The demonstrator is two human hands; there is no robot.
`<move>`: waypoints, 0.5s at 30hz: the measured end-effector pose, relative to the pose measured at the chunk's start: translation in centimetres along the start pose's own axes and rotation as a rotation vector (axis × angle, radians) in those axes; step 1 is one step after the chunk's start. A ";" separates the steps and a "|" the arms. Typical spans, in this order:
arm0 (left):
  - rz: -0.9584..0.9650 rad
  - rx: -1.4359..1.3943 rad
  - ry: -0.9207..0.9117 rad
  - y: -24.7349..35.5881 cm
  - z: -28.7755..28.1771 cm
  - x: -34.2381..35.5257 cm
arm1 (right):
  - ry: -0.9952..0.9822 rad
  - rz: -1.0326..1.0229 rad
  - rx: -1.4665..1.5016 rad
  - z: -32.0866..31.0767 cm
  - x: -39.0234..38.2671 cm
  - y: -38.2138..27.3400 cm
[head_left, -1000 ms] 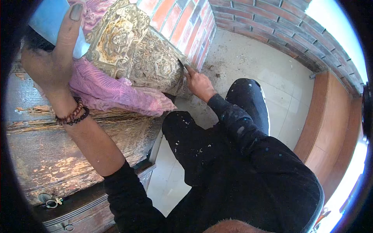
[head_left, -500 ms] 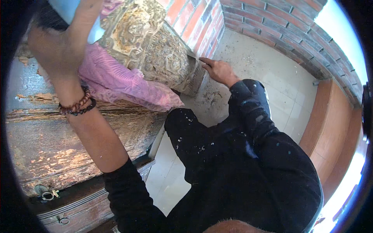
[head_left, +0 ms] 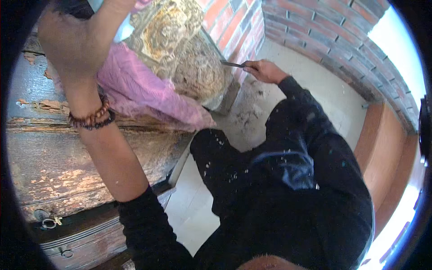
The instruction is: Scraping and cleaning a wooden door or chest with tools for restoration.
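Observation:
My right hand (head_left: pixel 267 71) grips a thin, dark, flat-bladed tool (head_left: pixel 232 64); its exact kind is unclear. The blade's tip lies at the right edge of a carved block (head_left: pixel 198 72) with a worn, ornate relief in gold and brown. At the upper left is my left hand (head_left: pixel 74 49), wearing two beaded bracelets (head_left: pixel 92 118). Its fingers run out of the picture at the top, near a light blue thing (head_left: pixel 123 30), so its grip cannot be made out. A pink cloth (head_left: pixel 139 85) is bunched along the carved block's near side, beside my left hand.
Under the cloth stands a weathered wooden cabinet (head_left: pixel 90 157) with flaking paint and a ring pull (head_left: pixel 48 222). Brick walls (head_left: pixel 310 29) meet behind the block. Debris lies on the tiled floor (head_left: pixel 249 114). At right is an orange-brown wooden piece (head_left: pixel 382 150).
My right hand has moved slightly up and right, and the tool's blade now shows clearly against the block's upper right edge. The left hand has shifted a little to the right.

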State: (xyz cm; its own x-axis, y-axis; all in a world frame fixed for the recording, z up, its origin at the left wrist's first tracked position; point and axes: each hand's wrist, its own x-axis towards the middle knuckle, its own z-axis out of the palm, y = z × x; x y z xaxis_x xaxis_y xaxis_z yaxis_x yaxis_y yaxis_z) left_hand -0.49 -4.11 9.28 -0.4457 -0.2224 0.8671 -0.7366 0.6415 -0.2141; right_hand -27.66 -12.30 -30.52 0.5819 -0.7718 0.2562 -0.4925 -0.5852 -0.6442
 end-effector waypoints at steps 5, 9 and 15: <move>0.010 -0.015 -0.008 1.0 0.3 0.1 | -0.109 0.116 -0.111 1.0 -1.4 0.6; 0.001 -0.047 -0.016 1.4 1.9 -0.1 | -0.025 0.199 -0.117 0.7 -1.4 0.0; 0.047 -0.060 -0.010 0.9 0.5 0.9 | 0.086 0.293 -0.100 8.9 -2.4 -2.5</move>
State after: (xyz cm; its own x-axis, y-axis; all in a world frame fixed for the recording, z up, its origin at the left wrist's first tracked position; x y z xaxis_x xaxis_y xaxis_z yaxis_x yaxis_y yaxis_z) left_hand -1.82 -4.05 9.64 -0.4845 -0.1983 0.8520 -0.6831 0.6942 -0.2268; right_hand -22.04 -6.74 -35.91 0.3515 -0.9267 0.1332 -0.6947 -0.3535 -0.6265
